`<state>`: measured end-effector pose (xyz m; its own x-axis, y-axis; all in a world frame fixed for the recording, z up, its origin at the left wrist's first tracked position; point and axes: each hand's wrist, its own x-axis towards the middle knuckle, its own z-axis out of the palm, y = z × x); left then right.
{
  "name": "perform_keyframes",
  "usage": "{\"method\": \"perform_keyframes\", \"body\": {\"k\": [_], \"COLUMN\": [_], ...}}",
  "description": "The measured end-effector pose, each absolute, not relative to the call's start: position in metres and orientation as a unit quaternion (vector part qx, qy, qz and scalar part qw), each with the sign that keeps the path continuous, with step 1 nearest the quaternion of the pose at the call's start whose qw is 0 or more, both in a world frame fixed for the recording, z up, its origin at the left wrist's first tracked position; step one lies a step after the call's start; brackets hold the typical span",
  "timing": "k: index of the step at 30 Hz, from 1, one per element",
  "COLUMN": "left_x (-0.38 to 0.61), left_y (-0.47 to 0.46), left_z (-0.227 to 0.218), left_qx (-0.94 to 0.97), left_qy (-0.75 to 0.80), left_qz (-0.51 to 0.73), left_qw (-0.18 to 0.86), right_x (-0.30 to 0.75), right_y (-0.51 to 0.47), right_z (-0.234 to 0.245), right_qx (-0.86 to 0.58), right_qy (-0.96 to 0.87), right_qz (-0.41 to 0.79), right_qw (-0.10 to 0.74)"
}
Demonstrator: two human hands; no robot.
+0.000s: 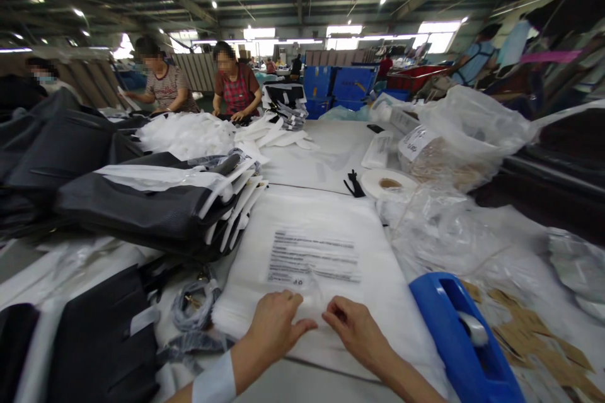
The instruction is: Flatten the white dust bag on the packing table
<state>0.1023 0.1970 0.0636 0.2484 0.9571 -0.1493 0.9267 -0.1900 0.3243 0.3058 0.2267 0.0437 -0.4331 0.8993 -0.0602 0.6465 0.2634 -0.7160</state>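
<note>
A stack of translucent white plastic bags [331, 214] lies in front of me, with black printed text on the top one. Over its near part is my left hand [276, 321], palm down, its thumb apart from the fingers. My right hand [354, 330] is just to the right, its fingertips curled together low over the top bag. Whatever film may be between those fingertips is too thin to make out. A small wrinkle of clear film shows just beyond and between my hands.
Folded black bags [142, 201] with white strips are piled left, beside a wrapped cord coil [193, 305]. A blue tape dispenser [466, 340], brown paper tags [534, 334], a white roll [388, 184] and crumpled clear plastic [463, 227] lie right. Co-workers [234, 85] stand across the table.
</note>
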Motion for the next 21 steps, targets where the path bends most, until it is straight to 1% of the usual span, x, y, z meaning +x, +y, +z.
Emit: {"method": "perform_keyframes", "body": {"k": [3, 8, 11, 15, 17, 21], "left_x": [0.109, 0.113, 0.111, 0.088, 0.068, 0.032], "left_y": [0.197, 0.199, 0.201, 0.203, 0.201, 0.186], "left_z": [0.062, 0.057, 0.056, 0.054, 0.052, 0.045], "left_qx": [0.798, 0.807, 0.802, 0.787, 0.772, 0.748], "left_qy": [0.578, 0.573, 0.585, 0.611, 0.63, 0.661], "left_qz": [0.054, 0.027, 0.03, 0.019, 0.012, 0.027], "left_qw": [0.159, 0.136, 0.117, 0.091, 0.078, 0.049], "right_x": [0.303, 0.3, 0.298, 0.305, 0.316, 0.343], "right_y": [0.224, 0.22, 0.22, 0.225, 0.227, 0.22], "right_z": [0.041, 0.041, 0.038, 0.028, 0.023, 0.017], "right_qx": [-0.471, -0.451, -0.439, -0.366, -0.345, -0.403], "right_qy": [-0.811, -0.868, -0.878, -0.9, -0.902, -0.872], "right_qz": [0.285, 0.148, 0.076, -0.047, -0.101, -0.166], "right_qw": [0.196, 0.147, 0.175, 0.232, 0.238, 0.225]}}
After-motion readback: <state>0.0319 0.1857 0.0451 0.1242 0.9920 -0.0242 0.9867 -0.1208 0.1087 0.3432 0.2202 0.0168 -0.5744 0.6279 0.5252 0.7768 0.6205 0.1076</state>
